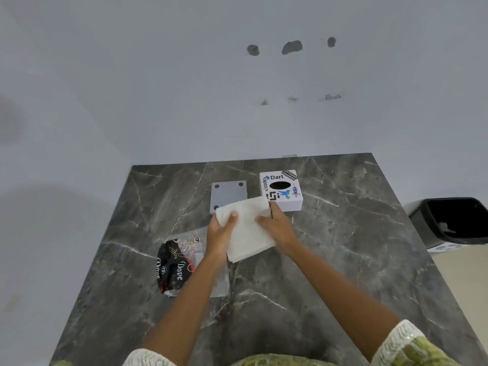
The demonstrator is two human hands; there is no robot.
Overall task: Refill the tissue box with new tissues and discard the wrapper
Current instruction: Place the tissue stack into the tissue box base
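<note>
Tissues [247, 231] are unwrapped — both hands' fingers [264, 220] clamp the stack above the surface [343, 233]; tissue box [281, 190] sits unfilled, wrapper [175, 265] not yet binned.

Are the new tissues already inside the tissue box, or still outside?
Outside. Both hands, left and right, hold the white tissue stack above the table, in front of the tissue box.

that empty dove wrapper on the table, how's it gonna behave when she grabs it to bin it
The wrapper lies crumpled with a clear flap spread flat, so it is probably thin film: floppy, likely to collapse in a grip. With the tissue stack already out of it, it should be very light. The glossy surface suggests it may slide on the polished table if pushed.
</note>
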